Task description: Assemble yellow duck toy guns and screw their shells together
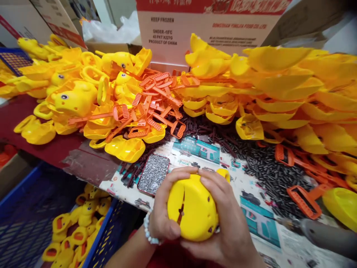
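Note:
Both my hands are wrapped round a rounded yellow plastic duck toy (195,203) above the near edge of the table. My left hand (163,208), with a pale bead bracelet at the wrist, grips its left side, thumb at the front. Round the right side curl the fingers of my right hand (232,216). A dark, uneven gap runs down the toy between two shell parts, and a small hole shows beside it. A yellow loop sticks out behind the right fingers. Just beyond my left hand lies a shallow tray of small silver screws (153,175).
Yellow duck shells (72,98) are heaped left, with stacked half shells (279,74) right. Orange slotted handles (147,108) lie between them. Small black pins (279,175) spread at right, near a grey power screwdriver (320,230). A blue crate (102,223) holds ducks below left.

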The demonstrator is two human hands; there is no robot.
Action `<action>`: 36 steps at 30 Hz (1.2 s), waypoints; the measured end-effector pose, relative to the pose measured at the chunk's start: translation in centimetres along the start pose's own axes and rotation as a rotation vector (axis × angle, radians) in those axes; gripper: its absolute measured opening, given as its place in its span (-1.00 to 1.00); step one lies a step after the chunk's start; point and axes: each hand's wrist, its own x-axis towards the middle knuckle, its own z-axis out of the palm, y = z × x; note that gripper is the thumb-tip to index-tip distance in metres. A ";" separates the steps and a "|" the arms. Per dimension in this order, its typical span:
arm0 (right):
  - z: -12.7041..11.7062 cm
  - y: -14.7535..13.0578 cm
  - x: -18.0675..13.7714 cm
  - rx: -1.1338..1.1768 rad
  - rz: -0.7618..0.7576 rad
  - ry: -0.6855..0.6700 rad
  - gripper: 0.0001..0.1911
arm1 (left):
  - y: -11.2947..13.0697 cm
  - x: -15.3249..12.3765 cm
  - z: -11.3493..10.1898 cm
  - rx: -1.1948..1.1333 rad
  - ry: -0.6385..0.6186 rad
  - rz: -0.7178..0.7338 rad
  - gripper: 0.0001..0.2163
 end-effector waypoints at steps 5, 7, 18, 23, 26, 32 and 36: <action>0.8 -0.3 0.2 -0.040 0.024 0.017 -0.35 | 0.3 -0.1 0.8 0.028 0.156 -0.058 -0.60; 0.6 -0.5 0.4 -0.044 0.027 -0.037 -0.36 | 0.6 0.0 0.8 -0.008 0.175 -0.089 -0.64; 3.0 0.8 0.4 -0.317 0.092 -0.132 -0.47 | -1.7 0.0 -2.8 0.220 -0.013 -0.410 -0.38; 1.2 1.5 -0.6 -0.264 0.083 -0.247 -0.42 | -2.0 -0.4 -3.3 0.260 -0.114 -0.478 -0.27; -0.8 2.2 -0.8 -0.195 0.105 -0.181 -0.46 | -1.6 -0.3 -3.3 0.361 -0.278 -0.243 -0.27; 0.2 3.0 -1.2 -0.239 0.126 -0.057 -0.62 | -1.9 -1.1 -3.0 0.552 -0.282 -0.181 -0.20; 1.1 3.5 -0.7 -0.283 0.278 -0.024 -0.59 | -3.0 -1.9 -2.2 0.630 -0.118 -0.201 -0.06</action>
